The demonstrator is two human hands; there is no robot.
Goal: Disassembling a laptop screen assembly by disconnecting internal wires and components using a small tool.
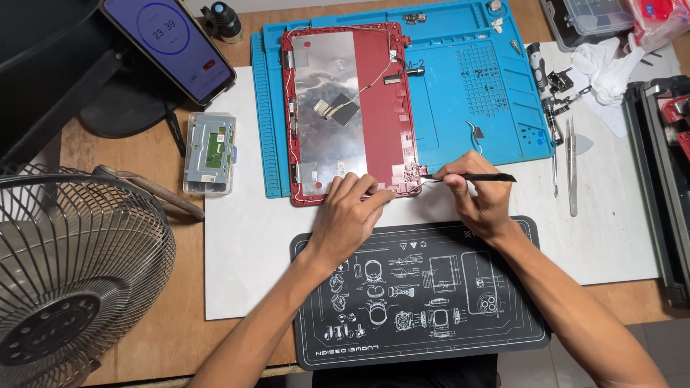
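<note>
Laptop lid (374,86) lying on the ridged work mat (496,108), both hands at its near edge, printed mat (424,338) nearer still under the wrists, phone (169,43) and fan (72,273) off left, tweezers (571,165) off right, small circuit part (208,151) left of the lid

The red laptop lid shell (384,108) looks like smooth matt plastic, with a dull silvery foil sheet (327,108) lining its inside. The black spudger (478,177) in the right hand (478,201) looks like matt plastic. At 12 o'clock the blue work mat (489,93) seems rubbery and matt. At 3 o'clock the tweezers (572,169) are bare shiny metal. At 9 o'clock the fan grille (79,251) is glossy wire. The tabletop (136,165) is wood.
</note>
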